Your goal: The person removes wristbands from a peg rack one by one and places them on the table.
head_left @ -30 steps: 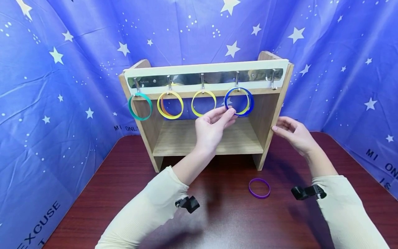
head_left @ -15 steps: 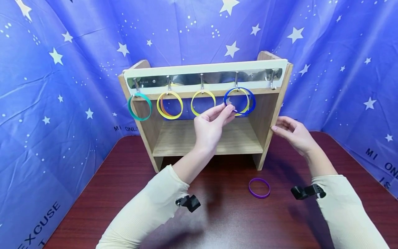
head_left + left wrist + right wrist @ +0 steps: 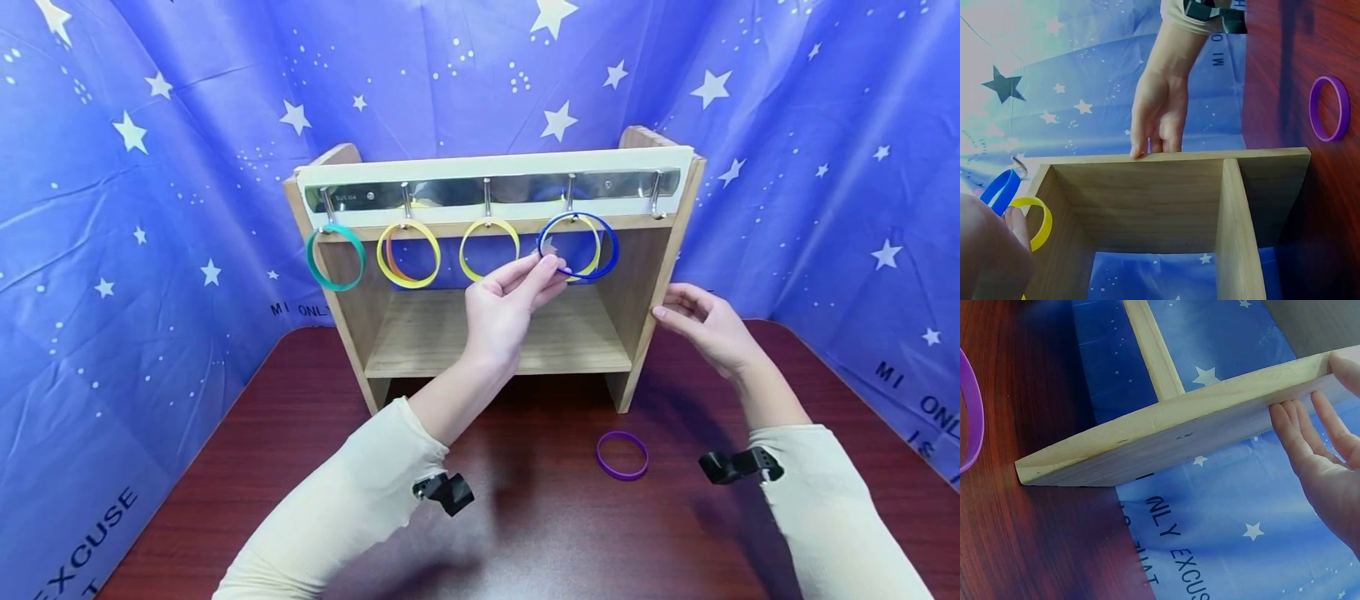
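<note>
My left hand (image 3: 502, 312) pinches the lower left of a blue wristband (image 3: 617, 250) between thumb and fingers. The band sits in front of a yellow wristband (image 3: 1046, 228) at the fourth hook (image 3: 571, 196); whether the blue one is on that hook, I cannot tell. In the left wrist view the blue wristband (image 3: 1002, 192) and the yellow one stand apart at the lower part. My right hand (image 3: 708, 329) rests on the wooden rack's right side panel (image 3: 1147, 444), thumb at the front edge, fingertips against the outer face, fingers not wrapped round it.
Left along the hook strip (image 3: 450, 190) hang a teal wristband (image 3: 362, 258), a yellow one with an orange one (image 3: 392, 258) behind it, and another yellow one (image 3: 462, 254). The rightmost hook (image 3: 657, 196) is bare. A purple wristband (image 3: 622, 477) lies on the table.
The blue wristband has turned slightly and shifted a little right, standing out more from the yellow one. My right hand stays at the side panel.
</note>
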Motion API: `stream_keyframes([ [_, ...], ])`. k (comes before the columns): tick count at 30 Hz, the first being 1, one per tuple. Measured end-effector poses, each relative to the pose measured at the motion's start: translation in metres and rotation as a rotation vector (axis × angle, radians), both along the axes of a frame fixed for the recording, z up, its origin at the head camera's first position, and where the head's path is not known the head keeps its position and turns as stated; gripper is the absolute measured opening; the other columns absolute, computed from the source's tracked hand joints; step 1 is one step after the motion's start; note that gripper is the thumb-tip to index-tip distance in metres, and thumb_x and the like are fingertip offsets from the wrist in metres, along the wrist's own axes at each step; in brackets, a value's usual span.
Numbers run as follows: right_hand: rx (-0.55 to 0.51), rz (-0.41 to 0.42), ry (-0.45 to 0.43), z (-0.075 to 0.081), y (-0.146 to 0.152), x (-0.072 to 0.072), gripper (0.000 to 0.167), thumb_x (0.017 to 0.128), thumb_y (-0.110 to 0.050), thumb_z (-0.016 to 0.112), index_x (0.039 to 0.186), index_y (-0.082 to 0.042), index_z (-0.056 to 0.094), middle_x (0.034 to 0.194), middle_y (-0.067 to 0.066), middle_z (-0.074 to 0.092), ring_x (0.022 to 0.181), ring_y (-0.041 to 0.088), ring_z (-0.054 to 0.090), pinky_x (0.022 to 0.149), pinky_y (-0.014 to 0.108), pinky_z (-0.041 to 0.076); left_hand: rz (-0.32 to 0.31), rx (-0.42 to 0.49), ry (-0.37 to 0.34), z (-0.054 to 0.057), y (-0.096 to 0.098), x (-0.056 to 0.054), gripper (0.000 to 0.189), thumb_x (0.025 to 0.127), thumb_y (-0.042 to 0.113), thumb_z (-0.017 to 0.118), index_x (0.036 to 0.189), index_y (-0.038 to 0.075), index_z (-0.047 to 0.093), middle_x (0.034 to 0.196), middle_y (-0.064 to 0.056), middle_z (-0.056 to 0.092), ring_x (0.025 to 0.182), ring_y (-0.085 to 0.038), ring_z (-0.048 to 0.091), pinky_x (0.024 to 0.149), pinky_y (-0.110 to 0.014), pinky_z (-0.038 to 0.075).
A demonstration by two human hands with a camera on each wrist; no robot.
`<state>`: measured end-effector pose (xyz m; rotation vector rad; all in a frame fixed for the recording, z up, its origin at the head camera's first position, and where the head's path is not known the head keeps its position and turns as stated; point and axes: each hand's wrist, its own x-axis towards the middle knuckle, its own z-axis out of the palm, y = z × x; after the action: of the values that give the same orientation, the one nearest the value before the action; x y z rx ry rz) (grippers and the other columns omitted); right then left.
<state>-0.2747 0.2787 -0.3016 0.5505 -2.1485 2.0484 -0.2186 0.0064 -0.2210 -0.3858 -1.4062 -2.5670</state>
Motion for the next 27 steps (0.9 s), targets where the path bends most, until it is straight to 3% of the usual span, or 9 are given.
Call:
stream_keyframes([
  [13, 0.037, -0.026, -0.004, 0.0, 0.0, 0.001, 0.027, 0.092, -0.001, 0.059, 0.105, -0.024, 0.057, 0.095, -0.016, 0.062, 0.087, -0.004, 0.058, 0.076, 0.007, 0.053, -0.064, 0.006, 0.026, 0.005, -0.008, 0.003, 0.029, 0.088, -0.004, 0.064, 0.113, -0.016, 0.062, 0.077, -0.001, 0.074, 0.074, -0.012, 0.073, 0.087, -0.039, 0.061],
  [23, 0.03, -0.024, -0.007, -0.001, 0.001, 0.001, 0.029, 0.092, 0.001, 0.058, 0.106, -0.024, 0.057, 0.096, -0.016, 0.062, 0.088, -0.004, 0.058, 0.076, 0.007, 0.053, -0.117, -0.021, 0.012, 0.002, -0.019, 0.009, 0.027, 0.089, -0.005, 0.062, 0.113, -0.017, 0.061, 0.079, -0.002, 0.073, 0.076, -0.013, 0.073, 0.09, -0.039, 0.06],
  [27, 0.019, -0.018, -0.004, 0.0, 0.001, 0.001, 0.029, 0.092, 0.001, 0.058, 0.106, -0.024, 0.057, 0.096, -0.016, 0.062, 0.088, -0.004, 0.059, 0.077, 0.007, 0.053, -0.107, -0.073, 0.013, -0.001, -0.024, 0.01, 0.027, 0.089, -0.005, 0.062, 0.112, -0.018, 0.061, 0.09, -0.013, 0.075, 0.076, -0.014, 0.073, 0.09, -0.041, 0.059],
])
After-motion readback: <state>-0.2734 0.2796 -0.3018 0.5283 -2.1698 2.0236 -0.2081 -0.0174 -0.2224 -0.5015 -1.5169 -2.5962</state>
